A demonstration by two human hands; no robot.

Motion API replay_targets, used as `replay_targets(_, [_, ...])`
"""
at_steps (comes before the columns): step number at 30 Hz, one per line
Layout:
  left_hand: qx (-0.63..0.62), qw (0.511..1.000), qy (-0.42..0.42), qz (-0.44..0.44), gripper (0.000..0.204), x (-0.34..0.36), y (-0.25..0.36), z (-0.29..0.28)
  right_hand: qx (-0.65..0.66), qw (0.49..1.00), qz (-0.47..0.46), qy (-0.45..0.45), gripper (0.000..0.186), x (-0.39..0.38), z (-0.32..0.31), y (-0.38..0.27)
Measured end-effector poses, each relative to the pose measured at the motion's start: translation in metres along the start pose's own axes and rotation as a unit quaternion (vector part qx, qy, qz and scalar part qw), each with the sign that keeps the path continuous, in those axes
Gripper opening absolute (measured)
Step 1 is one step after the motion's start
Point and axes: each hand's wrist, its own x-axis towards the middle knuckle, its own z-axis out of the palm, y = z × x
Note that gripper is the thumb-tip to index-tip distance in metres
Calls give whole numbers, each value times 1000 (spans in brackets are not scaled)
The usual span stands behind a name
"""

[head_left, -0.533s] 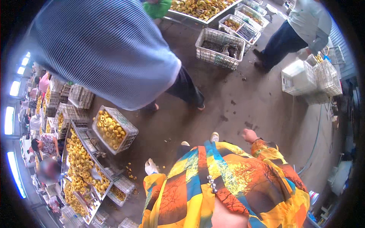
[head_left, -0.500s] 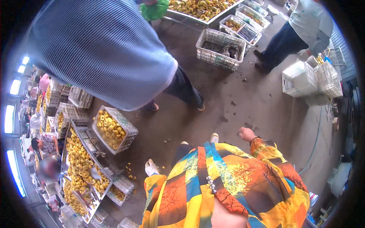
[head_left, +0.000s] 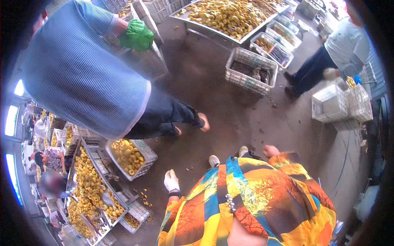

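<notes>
My left hand [head_left: 171, 181], in a whitish glove, hangs at my side with its fingers loosely apart and nothing in it. Nearest to it, but not touching, is a white plastic crate [head_left: 144, 167] filled with yellow halved fruit [head_left: 126, 156]. Bare and curled into a loose fist, my right hand [head_left: 271, 151] is held out over the floor and touches nothing. No object shows in its fingers.
At left, a person in a striped top [head_left: 88, 78] wears a green glove [head_left: 137, 35]. Fruit covers the left table [head_left: 107, 186] and far table [head_left: 242, 40]. Crates [head_left: 251, 80] stand ahead; stacked crates [head_left: 328, 104] and another person [head_left: 347, 45] are at right. Fruit pieces [head_left: 145, 199] lie on the floor.
The person in the striped top has shifted left in view, and their green glove now shows fully. Crates and the far table sit lower in view. Both my hands have swung slightly, remaining free of objects.
</notes>
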Motion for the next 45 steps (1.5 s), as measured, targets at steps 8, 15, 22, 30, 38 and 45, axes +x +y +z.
replay_targets(8, [-85, 995, -50, 14, 34, 14, 207, 61, -63, 961, 266, -33, 20, -75, -15, 130])
replay_targets(15, [-66, 996, 16, 60, 38, 40, 269, 104, 73, 970, 217, -74, 25, 116, -132, 119])
replay_targets(22, [8, 992, 80, 93, 42, 122, 279, 129, -37, 970, -223, 83, 19, 385, -230, -98])
replay_targets(30, [-22, 944, 217, 248, 42, 301, 405, 105, -88, 956, -280, 1, 19, 518, -266, -273])
replay_targets(38, [174, 785, 372, 463, 42, 445, 672, 93, -46, 998, -29, -9, 23, 553, -277, -149])
replay_targets(45, [169, 766, 451, 425, 44, 560, 804, 132, -52, 994, -33, 88, 24, 717, -387, -149])
